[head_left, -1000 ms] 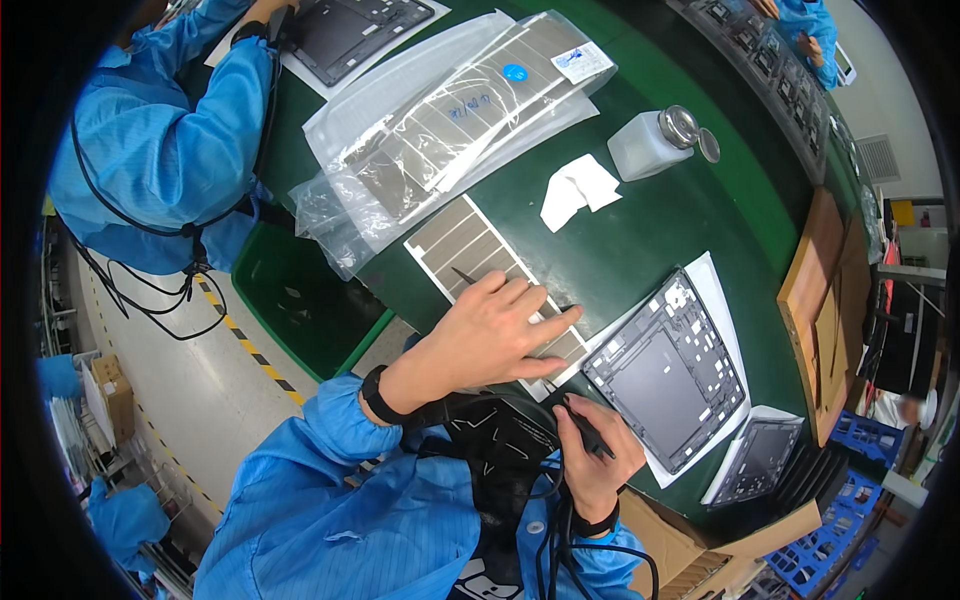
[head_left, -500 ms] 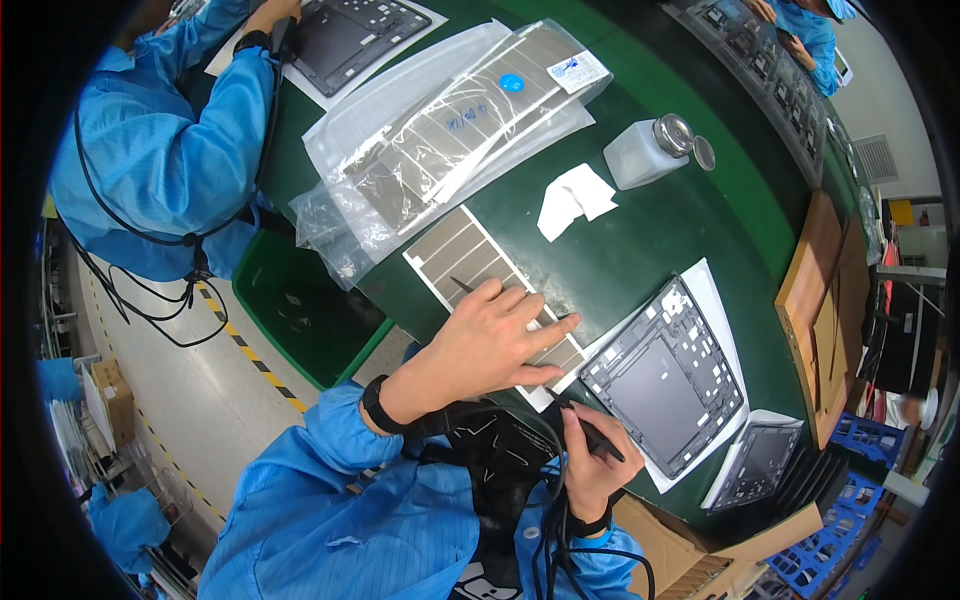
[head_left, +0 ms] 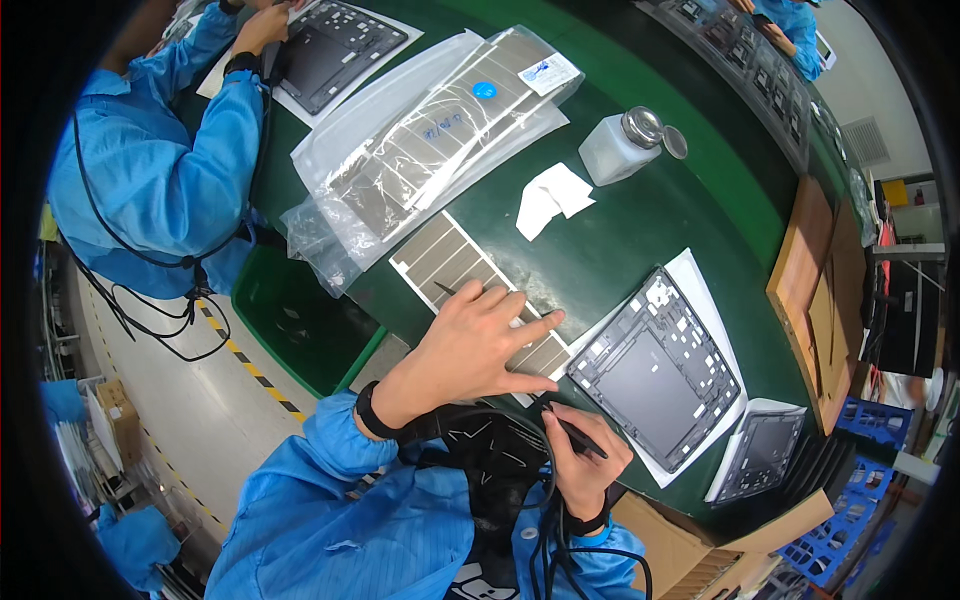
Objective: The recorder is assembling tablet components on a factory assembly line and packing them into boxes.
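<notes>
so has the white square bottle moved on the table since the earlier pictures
No, not visibly: the white bottle keeps its place beside the white paper; both slid left in the picture together, as the view shifted.

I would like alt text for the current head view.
A person's left hand lies over a brown, white-edged striped sheet while the right hand has a slim black pen-like tool in its grip near the sheet's lower end. To the right, a dark grey rectangular device frame rests on white paper, on a green table.
</notes>
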`<action>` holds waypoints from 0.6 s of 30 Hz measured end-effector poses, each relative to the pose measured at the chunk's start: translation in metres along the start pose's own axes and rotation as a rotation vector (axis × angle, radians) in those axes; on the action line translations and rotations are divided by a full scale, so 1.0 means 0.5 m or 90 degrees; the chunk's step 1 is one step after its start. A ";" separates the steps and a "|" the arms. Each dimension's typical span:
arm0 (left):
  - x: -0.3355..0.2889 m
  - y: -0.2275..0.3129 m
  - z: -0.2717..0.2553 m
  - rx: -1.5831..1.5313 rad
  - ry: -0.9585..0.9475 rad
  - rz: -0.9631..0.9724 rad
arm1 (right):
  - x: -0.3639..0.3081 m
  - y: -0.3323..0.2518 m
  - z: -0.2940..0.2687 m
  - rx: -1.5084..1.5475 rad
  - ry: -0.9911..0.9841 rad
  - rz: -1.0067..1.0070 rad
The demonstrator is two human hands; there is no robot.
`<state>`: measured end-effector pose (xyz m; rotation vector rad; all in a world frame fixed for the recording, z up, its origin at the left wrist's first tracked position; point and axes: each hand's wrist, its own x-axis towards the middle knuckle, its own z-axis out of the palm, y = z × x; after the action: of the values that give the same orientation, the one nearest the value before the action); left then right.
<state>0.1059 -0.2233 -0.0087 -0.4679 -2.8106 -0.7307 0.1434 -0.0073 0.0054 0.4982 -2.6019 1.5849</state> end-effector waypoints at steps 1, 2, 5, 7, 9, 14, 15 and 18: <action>-0.001 0.000 0.001 0.001 -0.002 0.002 | 0.001 -0.001 0.000 0.001 0.002 0.001; -0.002 -0.002 0.003 0.020 -0.009 0.009 | 0.005 -0.003 -0.001 -0.004 -0.003 -0.008; -0.003 0.000 0.003 0.046 -0.019 0.016 | 0.006 -0.002 0.000 -0.006 -0.008 -0.018; -0.003 0.000 0.003 0.050 -0.019 0.016 | 0.006 -0.001 -0.001 -0.006 -0.010 -0.020; -0.005 -0.004 0.003 0.025 -0.012 0.017 | 0.007 -0.004 -0.002 -0.024 -0.017 -0.039; -0.002 -0.003 -0.009 -0.006 -0.040 0.006 | 0.001 -0.012 -0.016 -0.042 -0.011 -0.084; -0.002 -0.001 -0.010 -0.002 -0.055 0.004 | 0.000 -0.013 -0.018 -0.049 -0.007 -0.100; -0.002 0.000 -0.014 -0.005 -0.060 0.001 | 0.004 -0.010 -0.015 -0.051 -0.040 -0.090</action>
<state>0.1078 -0.2272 -0.0031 -0.5187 -2.8951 -0.7393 0.1420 -0.0030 0.0136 0.7187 -2.5971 1.4401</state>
